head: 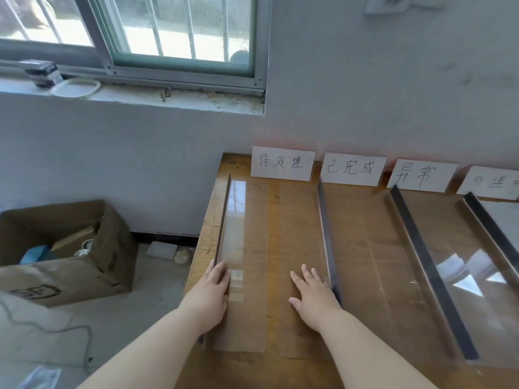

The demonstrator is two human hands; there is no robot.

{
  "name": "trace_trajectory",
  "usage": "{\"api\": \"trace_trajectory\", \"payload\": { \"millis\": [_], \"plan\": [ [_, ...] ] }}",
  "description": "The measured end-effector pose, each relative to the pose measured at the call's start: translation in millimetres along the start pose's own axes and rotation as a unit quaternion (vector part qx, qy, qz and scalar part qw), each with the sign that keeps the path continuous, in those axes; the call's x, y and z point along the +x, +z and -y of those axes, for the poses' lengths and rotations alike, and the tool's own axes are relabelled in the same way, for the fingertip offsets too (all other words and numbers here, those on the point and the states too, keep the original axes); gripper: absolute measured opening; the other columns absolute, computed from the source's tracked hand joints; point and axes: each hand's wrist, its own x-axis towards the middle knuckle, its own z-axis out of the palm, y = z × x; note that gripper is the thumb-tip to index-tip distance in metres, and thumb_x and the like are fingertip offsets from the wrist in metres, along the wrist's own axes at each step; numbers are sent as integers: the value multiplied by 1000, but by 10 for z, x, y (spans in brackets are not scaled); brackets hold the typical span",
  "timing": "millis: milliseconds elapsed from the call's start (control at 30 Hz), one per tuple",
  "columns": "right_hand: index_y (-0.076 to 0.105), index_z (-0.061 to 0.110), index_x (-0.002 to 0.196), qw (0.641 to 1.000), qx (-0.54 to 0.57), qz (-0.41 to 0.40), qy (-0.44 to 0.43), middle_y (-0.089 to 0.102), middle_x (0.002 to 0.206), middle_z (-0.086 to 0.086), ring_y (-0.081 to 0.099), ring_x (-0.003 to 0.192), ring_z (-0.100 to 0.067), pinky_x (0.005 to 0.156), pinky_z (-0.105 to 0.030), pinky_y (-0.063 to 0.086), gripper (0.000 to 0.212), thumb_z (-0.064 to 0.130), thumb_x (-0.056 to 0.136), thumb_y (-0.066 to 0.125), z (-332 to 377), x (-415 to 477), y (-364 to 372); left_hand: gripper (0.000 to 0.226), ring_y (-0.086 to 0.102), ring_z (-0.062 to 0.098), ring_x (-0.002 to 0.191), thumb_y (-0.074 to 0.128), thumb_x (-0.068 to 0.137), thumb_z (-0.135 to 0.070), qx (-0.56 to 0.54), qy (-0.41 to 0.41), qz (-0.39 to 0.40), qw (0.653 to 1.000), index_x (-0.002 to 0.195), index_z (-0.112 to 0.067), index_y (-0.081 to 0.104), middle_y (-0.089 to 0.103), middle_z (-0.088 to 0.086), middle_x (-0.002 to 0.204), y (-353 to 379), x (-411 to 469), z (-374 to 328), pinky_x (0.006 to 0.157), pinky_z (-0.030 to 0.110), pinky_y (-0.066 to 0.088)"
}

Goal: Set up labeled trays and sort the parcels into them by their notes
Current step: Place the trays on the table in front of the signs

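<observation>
Clear plastic tray (247, 220) at the surface's (266, 372) left edge, before the leftmost label card (282, 163). Left hand (209, 296), fingers straight, presses its left wall; right hand (314, 299) lies flat beside its right wall.

Cardboard box (70, 248) on floor; window (134, 32) above

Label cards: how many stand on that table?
4, in a row at the table's far edge: leftmost card, second card, third card, a fourth card cut off by the picture's right edge. More may lie beyond.
</observation>
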Motion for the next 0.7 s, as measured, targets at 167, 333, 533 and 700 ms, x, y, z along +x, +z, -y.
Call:
{"api": "trace_trajectory", "payload": {
  "millis": [167,333,533,700],
  "plan": [
    [4,29,153,1000,9,25,-6,-12,160,1,-7,148,-21,119,-41,8,67,31,100,44,-35,33,-78,57,-18,19,146,30,102,-25,20,7,29,999,154,-15,8,-12,-5,160,-4,138,-171,118,32,13],
    [4,30,153,999,15,35,-7,-13,160,1,-8,148,-21,119,-42,8,69,29,99,47,-48,55,-93,57,-20,17,145,30,102,-24,29,3,35,999,154,-17,7,-13,-7,160,-17,171,-232,118,34,15],
    [4,29,153,999,14,35,-11,-13,160,1,-8,148,-21,118,-43,7,68,29,99,47,-53,39,-96,56,-21,20,145,27,103,-24,50,-5,42,998,154,-17,4,-12,-5,160,-3,144,-263,119,34,18],
    [5,27,153,1000,-4,14,-16,-10,160,0,-6,148,-22,119,-42,9,65,32,100,43,-38,-6,-77,57,-21,21,145,27,103,-28,79,-6,55,995,154,-18,3,-11,-4,160,-32,97,-297,118,34,17]
  ]
}}
